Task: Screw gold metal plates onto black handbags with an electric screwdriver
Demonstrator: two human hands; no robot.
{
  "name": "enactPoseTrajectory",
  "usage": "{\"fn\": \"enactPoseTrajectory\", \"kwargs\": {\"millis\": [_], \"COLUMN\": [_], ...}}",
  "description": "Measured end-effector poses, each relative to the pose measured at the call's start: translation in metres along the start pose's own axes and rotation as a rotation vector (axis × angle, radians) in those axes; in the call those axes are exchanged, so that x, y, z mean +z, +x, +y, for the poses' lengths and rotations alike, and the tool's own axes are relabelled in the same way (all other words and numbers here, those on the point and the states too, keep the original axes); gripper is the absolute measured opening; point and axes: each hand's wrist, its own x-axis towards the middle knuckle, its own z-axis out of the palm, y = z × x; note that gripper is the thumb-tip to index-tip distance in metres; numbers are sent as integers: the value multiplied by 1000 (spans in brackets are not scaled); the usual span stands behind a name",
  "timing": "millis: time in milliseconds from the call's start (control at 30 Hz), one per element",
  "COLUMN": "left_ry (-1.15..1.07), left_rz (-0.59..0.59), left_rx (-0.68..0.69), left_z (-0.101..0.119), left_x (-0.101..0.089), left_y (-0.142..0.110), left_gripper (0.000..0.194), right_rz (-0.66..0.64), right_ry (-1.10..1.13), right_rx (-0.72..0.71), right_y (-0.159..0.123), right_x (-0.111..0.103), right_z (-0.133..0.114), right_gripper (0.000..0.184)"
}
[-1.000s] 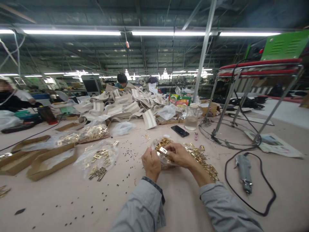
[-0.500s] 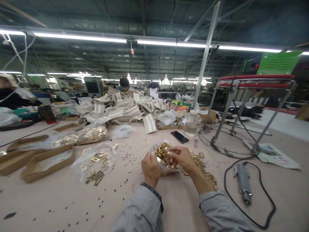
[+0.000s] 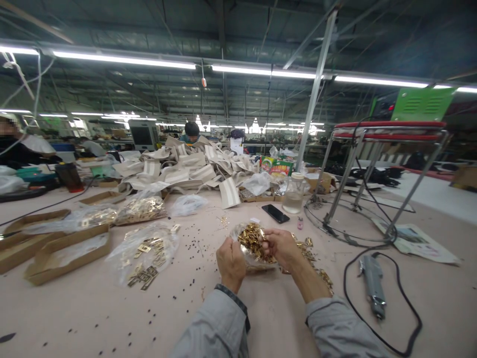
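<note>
A clear plastic bag [image 3: 257, 261] of small gold metal fittings [image 3: 251, 237] sits in front of me on the table. My left hand [image 3: 231, 262] is closed on the bag's left edge. From the right, my right hand [image 3: 281, 247] reaches over the bag's mouth, fingers pinched among the fittings; what lies between the fingertips is mostly hidden, but a bright gold piece shows there. Loose gold fittings [image 3: 325, 281] are spread beside and behind my right forearm. To the left, flat gold plates [image 3: 143, 276] lie on and around another plastic bag [image 3: 121, 253].
A grey power screwdriver [image 3: 372, 286] with a looping black cable lies at right, near a red-topped metal stool [image 3: 391, 130]. Further back are a phone [image 3: 276, 214], a jar of liquid [image 3: 294, 195] and piled pale straps [image 3: 201, 171]. Cardboard trays [image 3: 69, 251] stand at left; black bits dot the table.
My right fingers have shifted slightly among the gold fittings. My left hand keeps its hold on the bag. The view has moved a little.
</note>
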Motion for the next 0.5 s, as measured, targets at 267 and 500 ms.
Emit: {"fn": "enactPoseTrajectory", "kwargs": {"millis": [267,500], "left_ry": [17,-4], "left_rz": [-12,-31], "left_rx": [-4,-7], "left_z": [0,-2], "left_x": [0,0], "left_y": [0,1], "left_gripper": [30,31], "right_rz": [-71,-12], "right_ry": [109,-95], "right_rx": [76,-165], "right_y": [-8,-3], "right_x": [7,-17], "right_z": [-3,-25], "right_gripper": [33,28]}}
